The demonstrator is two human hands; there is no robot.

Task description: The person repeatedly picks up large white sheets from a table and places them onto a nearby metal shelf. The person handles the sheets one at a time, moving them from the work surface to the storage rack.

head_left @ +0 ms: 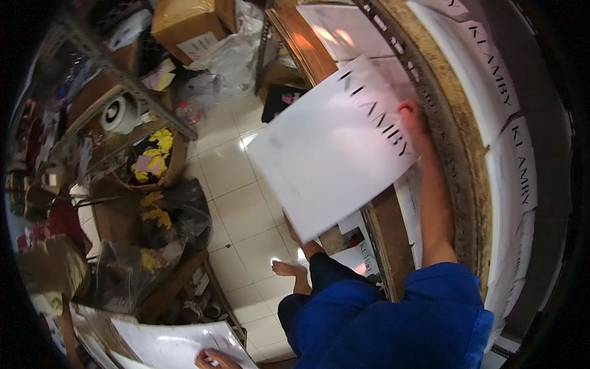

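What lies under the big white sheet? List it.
Under the white sheet show a wooden bench edge, more white sheets and floor tiles. The right hand grips its far edge. The left hand is hidden beneath it; only a forearm shows.

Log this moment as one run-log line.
right hand: grips far edge of white sheet | left hand: hidden under the sheet | sheet: tilted above wooden frame | tiled floor below
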